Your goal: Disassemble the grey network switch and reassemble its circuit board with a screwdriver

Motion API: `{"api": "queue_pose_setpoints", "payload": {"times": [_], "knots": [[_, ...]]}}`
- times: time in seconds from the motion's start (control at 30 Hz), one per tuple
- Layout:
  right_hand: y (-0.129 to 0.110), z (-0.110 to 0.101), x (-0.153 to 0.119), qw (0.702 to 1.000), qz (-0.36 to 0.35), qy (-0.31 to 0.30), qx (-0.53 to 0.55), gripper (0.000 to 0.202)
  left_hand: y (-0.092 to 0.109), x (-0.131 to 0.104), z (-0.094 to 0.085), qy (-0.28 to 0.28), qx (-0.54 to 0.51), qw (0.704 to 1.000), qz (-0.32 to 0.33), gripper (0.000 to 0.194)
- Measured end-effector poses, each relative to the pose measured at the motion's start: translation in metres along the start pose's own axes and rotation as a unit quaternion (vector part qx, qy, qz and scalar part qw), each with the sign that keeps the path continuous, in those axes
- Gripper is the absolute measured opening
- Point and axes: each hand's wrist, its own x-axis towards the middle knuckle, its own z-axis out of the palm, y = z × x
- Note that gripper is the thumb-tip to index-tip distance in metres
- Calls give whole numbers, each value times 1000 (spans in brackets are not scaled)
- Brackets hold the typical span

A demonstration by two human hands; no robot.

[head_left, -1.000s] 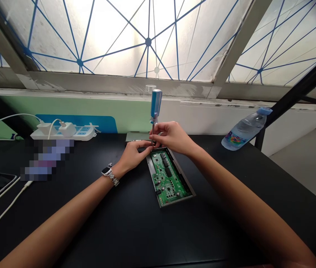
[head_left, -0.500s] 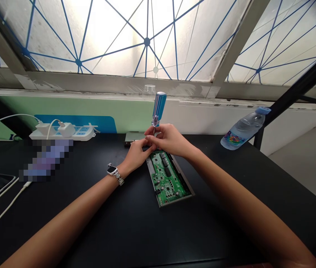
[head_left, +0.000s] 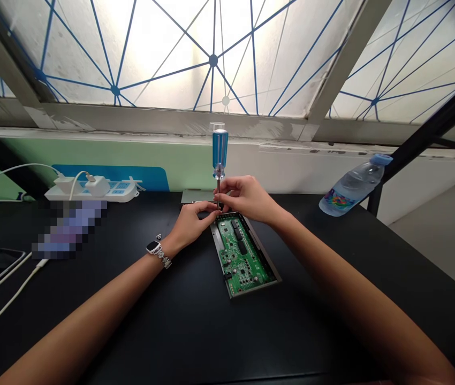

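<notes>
A screwdriver [head_left: 220,152] with a blue and clear handle stands upright over the far left corner of a green circuit board [head_left: 243,254] in a metal frame. My right hand [head_left: 247,198] pinches its shaft below the handle. At the shaft's lower end, the thumb and fingers of my left hand [head_left: 195,222] are closed together by the board's far edge; what they hold, if anything, is too small to make out. The screwdriver's tip is hidden by my fingers. A watch [head_left: 153,246] and a bracelet sit on my left wrist.
A flat grey metal piece [head_left: 196,196] lies behind my hands. A water bottle [head_left: 350,187] leans at the back right. On the left are a white power strip [head_left: 125,191], white cables and a blurred-out object [head_left: 70,230] on the black table [head_left: 171,331].
The screwdriver has gone from leaning right to nearly upright, its handle moving left and its shaft showing more. My left hand has shifted slightly left.
</notes>
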Motion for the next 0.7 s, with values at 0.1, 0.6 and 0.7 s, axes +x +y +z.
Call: {"api": "queue_pose_setpoints", "payload": {"times": [0.1,0.6,0.7], "knots": [[-3,1,-1,1000,-3,-5,-16,8,-1,0,1,16,10,1000,-2,18],[-1,6,-2,994,-41,16,-97,11,8,-2,-1,34,63,997,-13,17],[1,5,-2,996,-38,18,-75,11,11,-6,-11,28,97,995,14,11]]}}
